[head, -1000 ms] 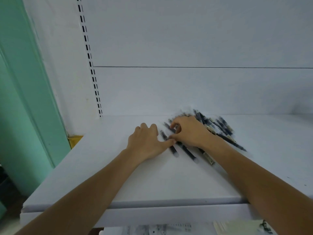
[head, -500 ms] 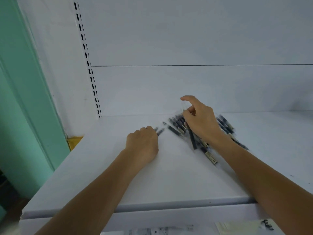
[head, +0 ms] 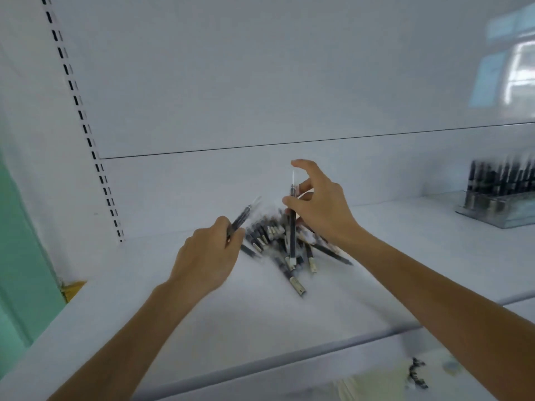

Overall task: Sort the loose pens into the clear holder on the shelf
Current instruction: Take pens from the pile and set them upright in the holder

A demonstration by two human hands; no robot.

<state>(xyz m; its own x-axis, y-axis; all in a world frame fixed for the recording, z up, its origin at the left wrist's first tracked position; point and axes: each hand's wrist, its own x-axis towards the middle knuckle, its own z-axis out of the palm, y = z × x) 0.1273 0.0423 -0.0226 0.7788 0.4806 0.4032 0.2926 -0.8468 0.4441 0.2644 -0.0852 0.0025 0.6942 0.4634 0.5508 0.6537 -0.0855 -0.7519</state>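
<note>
A white back panel point(head: 260, 82), split by one thin dark seam, fills the upper view, with a blurred window reflection point(head: 506, 68) at its top right. Below it runs the white shelf point(head: 173, 328); a green wall point(head: 17, 256) borders it on the left, beside a slotted upright point(head: 84, 125), and a small yellow piece point(head: 72, 289) sits at the shelf's left edge. Printed paper point(head: 405, 377) shows, blurred, beneath the shelf's front lip.

The clear holder point(head: 498, 215) stands on the shelf at far right, against the back panel, with dark pens point(head: 503, 180) upright in it. The pile of loose pens point(head: 278, 238) lies mid-shelf, well apart from the holder, and the right hand point(head: 318, 209) hides its far side.

The left hand point(head: 207, 256) has its fingers curled round one pen point(head: 243, 217), the pale end pointing up and away. The right hand pinches a second pen point(head: 292, 227) nearly upright between thumb and fingers, index finger lifted free; whether its lower end touches the pile cannot be told.

Half a second ago the left hand lay fisted on the shelf and the right was low over the pile; now both are raised, each with a pen, and the view has swung right, bringing the holder into frame.
</note>
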